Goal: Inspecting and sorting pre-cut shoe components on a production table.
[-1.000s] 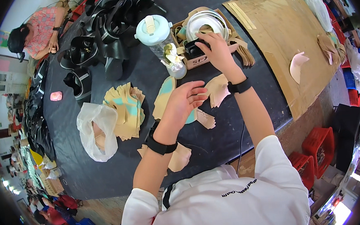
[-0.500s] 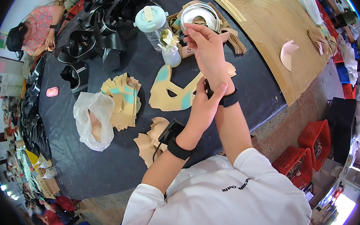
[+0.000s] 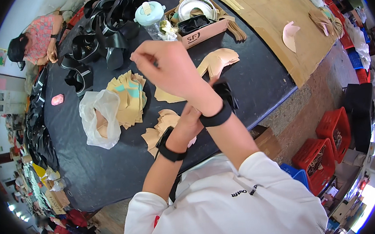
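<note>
My right hand (image 3: 164, 68) is raised over the dark table covering, fingers curled in loosely and nothing visible in them. A black wristband (image 3: 217, 116) circles my right wrist, with a small black device (image 3: 225, 95) on its far side. My left hand (image 3: 189, 125) reaches under that wrist and grips the band and device; most of its fingers are hidden. Another black band (image 3: 172, 152) is on my left wrist. Tan cut pieces (image 3: 219, 61) lie beyond my wrists, partly covered by my right arm. A fanned stack of tan pieces (image 3: 158, 130) lies beside my left hand.
Tan pieces with teal patches (image 3: 129, 99) adjoin a white plastic bag (image 3: 100, 119). Farther back are a lidded bottle (image 3: 150, 21), an open carton (image 3: 207, 32) and black sandals (image 3: 112, 35). Cardboard (image 3: 264, 27) covers the right side. Red crates (image 3: 317, 166) stand below; a person (image 3: 42, 38) works far left.
My right hand has swung left and nearer, turning over, and its fingers have curled. My left hand has moved nearer and down, under my right wrist. The view has shifted slightly.
</note>
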A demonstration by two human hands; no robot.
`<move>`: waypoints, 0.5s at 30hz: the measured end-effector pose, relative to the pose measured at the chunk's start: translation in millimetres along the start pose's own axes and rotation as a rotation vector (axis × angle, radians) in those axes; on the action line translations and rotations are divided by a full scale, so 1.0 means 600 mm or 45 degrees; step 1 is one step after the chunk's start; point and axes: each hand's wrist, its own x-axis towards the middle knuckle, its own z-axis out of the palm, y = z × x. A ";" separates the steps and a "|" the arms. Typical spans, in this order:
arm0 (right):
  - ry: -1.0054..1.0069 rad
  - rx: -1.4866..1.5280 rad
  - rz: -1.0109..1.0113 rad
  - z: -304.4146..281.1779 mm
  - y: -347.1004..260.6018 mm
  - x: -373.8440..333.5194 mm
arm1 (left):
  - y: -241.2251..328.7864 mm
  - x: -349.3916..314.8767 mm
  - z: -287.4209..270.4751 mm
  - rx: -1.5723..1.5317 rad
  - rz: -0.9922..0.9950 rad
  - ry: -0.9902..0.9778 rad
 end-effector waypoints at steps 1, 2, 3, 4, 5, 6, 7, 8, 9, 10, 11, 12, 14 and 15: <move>0.048 -0.615 -0.274 -0.007 0.016 0.001 | 0.009 -0.014 0.015 0.070 -0.011 0.226; 0.096 -1.233 -0.537 -0.015 0.035 0.003 | 0.018 -0.028 0.030 0.144 -0.019 0.452; 0.194 -1.472 -0.614 -0.017 0.056 0.001 | 0.025 -0.042 0.043 0.054 0.098 0.358; 0.200 -1.472 -0.614 -0.010 0.064 -0.006 | 0.023 -0.047 0.049 0.057 0.096 0.355; 0.147 -1.627 -0.582 -0.004 0.073 -0.013 | 0.017 -0.049 0.055 0.148 0.122 0.439; 0.082 -1.766 -0.555 0.009 0.080 -0.019 | 0.014 -0.053 0.064 0.244 0.160 0.537; 0.085 -1.764 -0.559 0.018 0.091 -0.025 | 0.018 -0.043 0.076 0.098 0.106 0.706; 0.042 -1.702 -0.555 0.027 0.103 -0.031 | 0.016 -0.044 0.077 0.103 0.107 0.705; -0.001 -1.644 -0.550 0.036 0.102 -0.032 | 0.012 -0.044 0.072 0.052 0.061 0.738; 0.003 -1.645 -0.552 0.042 0.102 -0.033 | 0.007 -0.045 0.066 0.002 0.013 0.771; 0.000 -1.026 -0.190 0.047 0.101 -0.033 | 0.005 -0.049 0.057 -0.027 0.032 0.665; -0.007 -0.395 0.158 0.053 0.096 -0.033 | 0.005 -0.056 0.050 -0.026 0.031 0.667; 0.022 0.317 0.388 0.063 0.084 -0.037 | 0.006 -0.067 0.041 0.058 0.076 0.546; 0.038 0.432 0.359 0.066 0.076 -0.038 | 0.010 -0.070 0.045 0.086 0.066 0.615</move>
